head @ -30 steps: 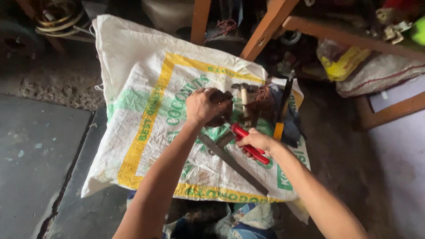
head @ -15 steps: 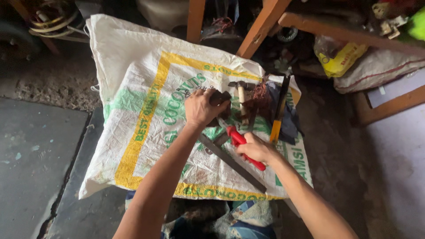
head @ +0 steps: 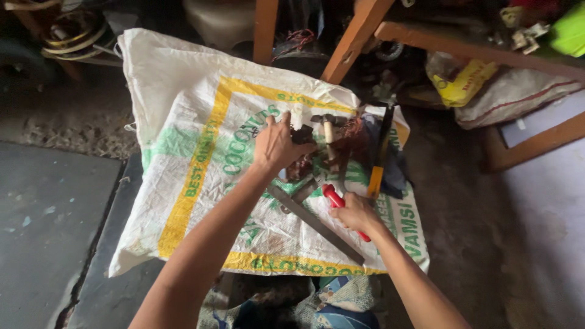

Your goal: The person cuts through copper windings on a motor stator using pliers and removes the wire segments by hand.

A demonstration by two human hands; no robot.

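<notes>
A large white woven sack with yellow and green print is being used as the work surface, spread flat over the dark floor; its left half is being left bare, while its right edge is being crowded by tools. Beyond its far edge, wooden legs and a slanted wooden beam are hemming it in, and a yellow bag is lying to the right. A long flat metal file is lying diagonally across the sack near its front edge. A dark tool with a yellow handle is lying by the right edge. A dark rusty part is being pressed down by the left hand, fingers spread over it. A red-handled tool is being gripped in the closed right hand, just right of the file.
</notes>
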